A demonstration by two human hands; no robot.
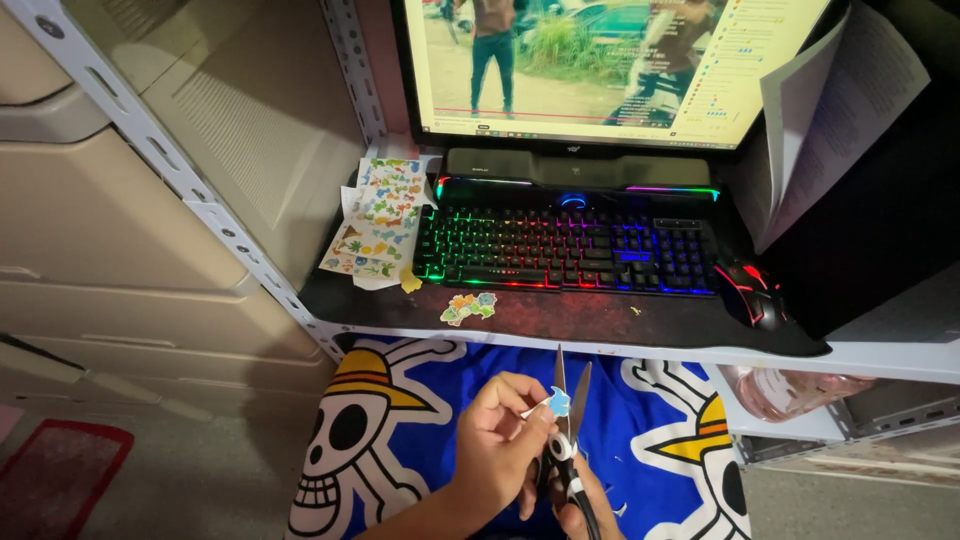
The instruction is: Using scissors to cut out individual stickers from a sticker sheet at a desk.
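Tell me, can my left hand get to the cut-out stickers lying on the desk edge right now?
Probably not freely: the left hand pinches a small blue sticker piece at the scissors. The path to the cut-out stickers looks open.

Bare forearms, and blue shorts [640, 420] printed with straw-hatted skulls.

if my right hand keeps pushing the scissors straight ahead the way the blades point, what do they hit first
Probably the front edge of the desk shelf, just right of the cut-out stickers. The right hand aims the scissors up and forward; depth is unclear.
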